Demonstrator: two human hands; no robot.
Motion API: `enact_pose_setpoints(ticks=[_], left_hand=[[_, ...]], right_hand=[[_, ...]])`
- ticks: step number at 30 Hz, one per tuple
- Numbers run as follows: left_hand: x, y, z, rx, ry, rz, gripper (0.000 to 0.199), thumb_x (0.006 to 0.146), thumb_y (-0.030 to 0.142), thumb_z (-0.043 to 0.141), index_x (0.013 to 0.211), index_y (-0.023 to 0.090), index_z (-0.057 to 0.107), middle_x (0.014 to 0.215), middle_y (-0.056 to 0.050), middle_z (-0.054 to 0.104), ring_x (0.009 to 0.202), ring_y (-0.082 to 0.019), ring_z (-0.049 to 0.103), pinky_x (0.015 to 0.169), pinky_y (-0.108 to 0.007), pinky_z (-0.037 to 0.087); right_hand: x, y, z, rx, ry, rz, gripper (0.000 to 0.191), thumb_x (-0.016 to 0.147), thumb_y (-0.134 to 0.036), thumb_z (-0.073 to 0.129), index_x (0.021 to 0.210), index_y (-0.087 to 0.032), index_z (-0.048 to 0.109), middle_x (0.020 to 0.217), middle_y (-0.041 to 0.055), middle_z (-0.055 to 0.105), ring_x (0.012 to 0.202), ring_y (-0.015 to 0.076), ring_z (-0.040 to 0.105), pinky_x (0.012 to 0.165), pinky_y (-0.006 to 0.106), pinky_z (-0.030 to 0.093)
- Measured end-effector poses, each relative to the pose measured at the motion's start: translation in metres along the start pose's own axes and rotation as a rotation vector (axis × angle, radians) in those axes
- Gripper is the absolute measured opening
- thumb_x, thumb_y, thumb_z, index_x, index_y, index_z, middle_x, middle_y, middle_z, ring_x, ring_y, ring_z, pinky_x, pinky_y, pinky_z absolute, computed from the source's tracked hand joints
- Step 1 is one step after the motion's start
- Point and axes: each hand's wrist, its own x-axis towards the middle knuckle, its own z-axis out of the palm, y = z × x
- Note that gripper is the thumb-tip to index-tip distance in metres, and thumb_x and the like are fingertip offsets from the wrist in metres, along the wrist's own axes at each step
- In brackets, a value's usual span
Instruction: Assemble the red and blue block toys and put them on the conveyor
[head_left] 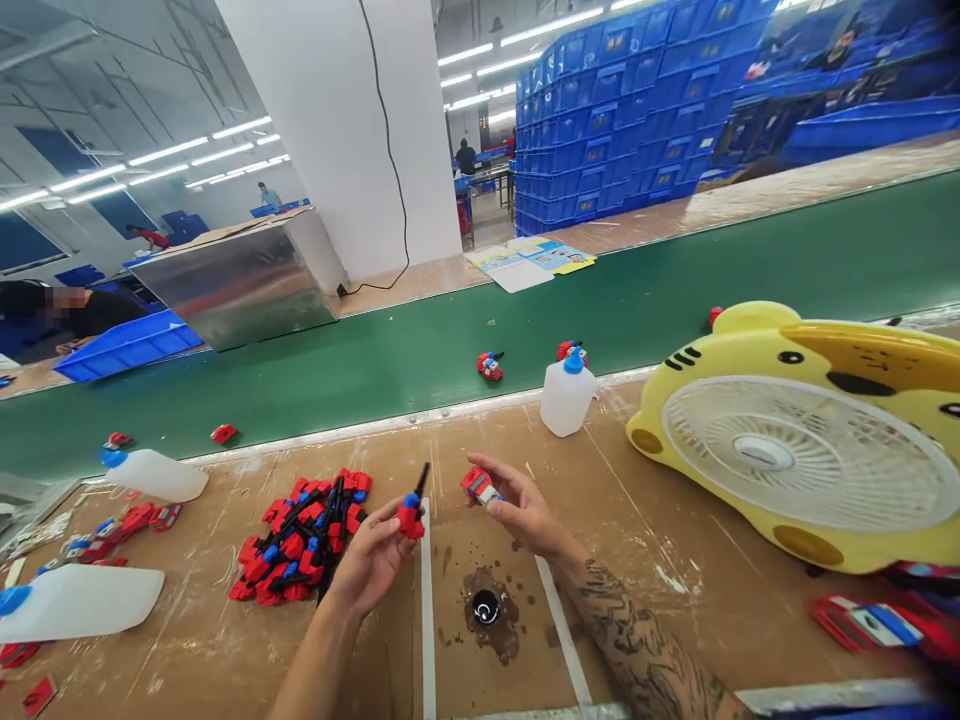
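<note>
Between thumb and fingers, my left hand pinches a small toy part, red and blue with a black rod pointing up. My right hand grips a red and white toy vehicle body with a bit of blue at its lower end. The two pieces are apart, held above the brown work table. Below them a small round cup of dark liquid sits in a wet, stained patch. Left of my left hand lies a pile of red, blue and black toy parts.
A green conveyor belt runs behind the table, carrying several red toy pieces. White bottles with blue caps stand at back right and lie at left. A yellow animal-shaped fan fills the right side; red vehicle bodies lie below it.
</note>
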Motion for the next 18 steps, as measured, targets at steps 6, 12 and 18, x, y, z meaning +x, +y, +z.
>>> enact_pose_setpoints(ticks=[6, 12, 18], left_hand=[[-0.021, -0.002, 0.009, 0.103, 0.004, 0.151, 0.041, 0.063, 0.025, 0.085, 0.102, 0.021, 0.073, 0.101, -0.005, 0.071, 0.091, -0.019, 0.069, 0.083, -0.031, 0.056], [-0.051, 0.009, 0.035, 1.314, -0.555, 0.630, 0.040, 0.087, 0.007, 0.055, 0.122, 0.026, 0.064, 0.122, -0.011, 0.062, 0.115, -0.023, 0.059, 0.098, -0.038, 0.050], [-0.051, 0.018, 0.068, 1.782, -0.928, 0.929, 0.032, 0.095, 0.009, 0.047, 0.121, 0.021, 0.062, 0.120, -0.013, 0.065, 0.112, -0.025, 0.057, 0.095, -0.042, 0.051]], right_hand=[[0.004, 0.010, -0.008, 0.203, 0.191, 0.126, 0.049, 0.056, -0.034, 0.095, 0.098, -0.023, 0.071, 0.095, 0.0016, 0.068, 0.084, 0.0191, 0.065, 0.088, 0.042, 0.054], [0.011, 0.020, -0.016, 0.184, 0.328, 0.139, 0.047, 0.057, -0.034, 0.095, 0.095, -0.022, 0.070, 0.088, 0.0004, 0.070, 0.079, 0.0157, 0.064, 0.080, 0.030, 0.050], [0.010, 0.018, -0.012, 0.171, 0.324, 0.135, 0.045, 0.055, -0.029, 0.094, 0.092, -0.021, 0.070, 0.087, 0.0002, 0.071, 0.079, 0.0163, 0.064, 0.077, 0.029, 0.050]])
